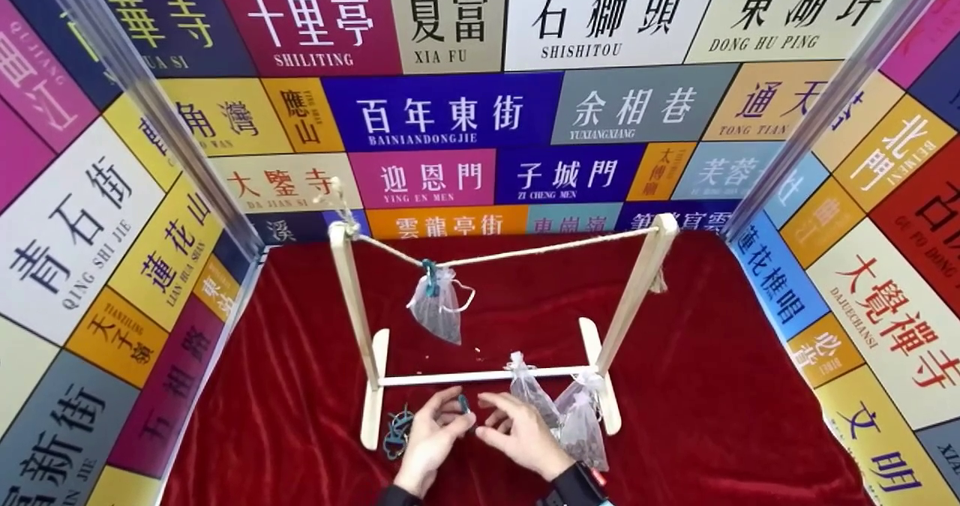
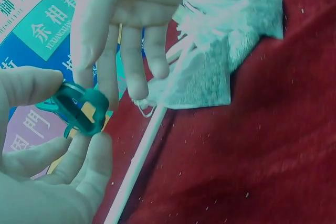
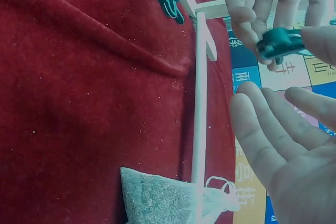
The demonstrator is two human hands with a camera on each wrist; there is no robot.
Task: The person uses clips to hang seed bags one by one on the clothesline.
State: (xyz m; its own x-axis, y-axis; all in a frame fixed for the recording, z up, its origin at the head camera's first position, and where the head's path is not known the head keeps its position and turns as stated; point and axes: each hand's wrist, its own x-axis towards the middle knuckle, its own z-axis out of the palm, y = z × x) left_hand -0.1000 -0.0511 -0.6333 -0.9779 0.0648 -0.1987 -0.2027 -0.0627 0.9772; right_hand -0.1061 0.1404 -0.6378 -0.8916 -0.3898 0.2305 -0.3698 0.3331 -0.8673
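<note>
My left hand (image 1: 431, 435) pinches a teal plastic clothes peg (image 2: 98, 102) between thumb and fingertips, in front of the wooden stand's lower bar. Close beside it is my right hand (image 1: 521, 432), fingers loosely spread and holding nothing; in the right wrist view its fingertips lie just short of the peg. Several more teal pegs (image 1: 397, 437) lie in a heap to the left of my left hand. A sheer white drawstring pouch (image 1: 441, 315) hangs from the sagging rope (image 1: 540, 249), with another teal peg (image 1: 430, 277) at its top.
The wooden stand (image 1: 352, 303) has two uprights with the rope tied between their tops and a white lower bar (image 1: 465, 377). Several filled pouches (image 1: 585, 431) lie by its right foot. Red velvet cloth (image 1: 712, 386) covers the table; printed panels (image 1: 442, 112) enclose the back and sides.
</note>
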